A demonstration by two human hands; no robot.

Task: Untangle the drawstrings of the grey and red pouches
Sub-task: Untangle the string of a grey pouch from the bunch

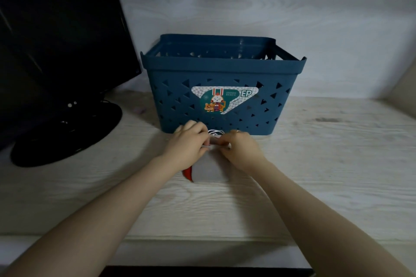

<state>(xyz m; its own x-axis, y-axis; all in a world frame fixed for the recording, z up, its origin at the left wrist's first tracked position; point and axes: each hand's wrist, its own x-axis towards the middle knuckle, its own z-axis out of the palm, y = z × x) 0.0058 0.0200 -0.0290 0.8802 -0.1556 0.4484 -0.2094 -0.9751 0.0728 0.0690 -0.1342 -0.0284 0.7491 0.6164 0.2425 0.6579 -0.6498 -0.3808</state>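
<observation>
A grey pouch (208,170) lies flat on the pale wooden desk just in front of the basket. Under its left edge a corner of the red pouch (187,174) sticks out; the rest of it is hidden. White drawstrings (215,133) loop in a tangle at the top of the pouches, between my hands. My left hand (188,144) pinches the strings and pouch top from the left. My right hand (239,148) pinches them from the right, fingertips almost meeting the left ones.
A dark blue plastic basket (225,67) with triangle holes and a sticker stands right behind the pouches. A black monitor (56,36) on a round stand (67,139) fills the left side. A wall rises behind the desk (326,164).
</observation>
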